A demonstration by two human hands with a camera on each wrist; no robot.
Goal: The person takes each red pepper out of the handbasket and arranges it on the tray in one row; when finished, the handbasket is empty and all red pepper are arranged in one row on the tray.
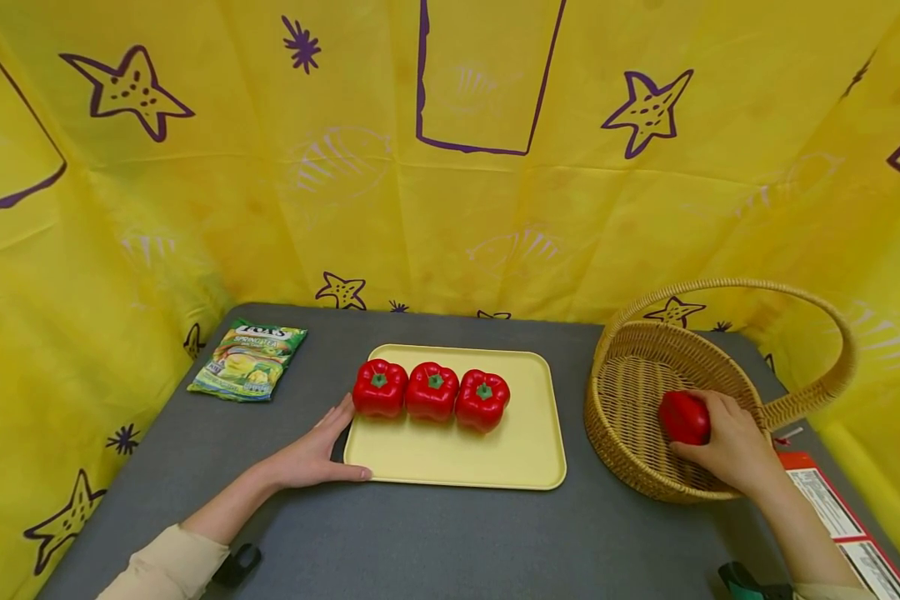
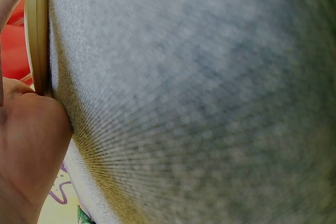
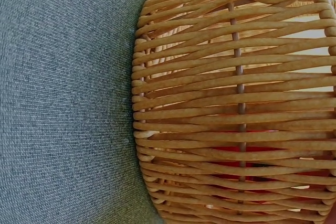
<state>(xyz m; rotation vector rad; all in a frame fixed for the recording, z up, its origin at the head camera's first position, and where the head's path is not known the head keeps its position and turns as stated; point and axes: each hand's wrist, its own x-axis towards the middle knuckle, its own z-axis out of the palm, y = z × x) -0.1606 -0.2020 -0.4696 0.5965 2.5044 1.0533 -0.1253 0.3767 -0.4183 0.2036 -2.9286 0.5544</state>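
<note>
A pale yellow tray lies on the table, with three red bell peppers in a row along its left and middle part. My left hand touches the tray's left end, thumb at the near corner and fingers stretched along the side. On the right, my right hand reaches into a wicker basket and grips another red bell pepper by its side. Through the weave, the right wrist view shows red patches of pepper; the basket wall hides most of that hand there.
A green Fox's sweets packet lies at the table's far left. The basket's tall handle arches over its right side. Beside the basket, a red and white printed box or sheet lies partly behind the right arm. Yellow patterned cloth hangs around the table.
</note>
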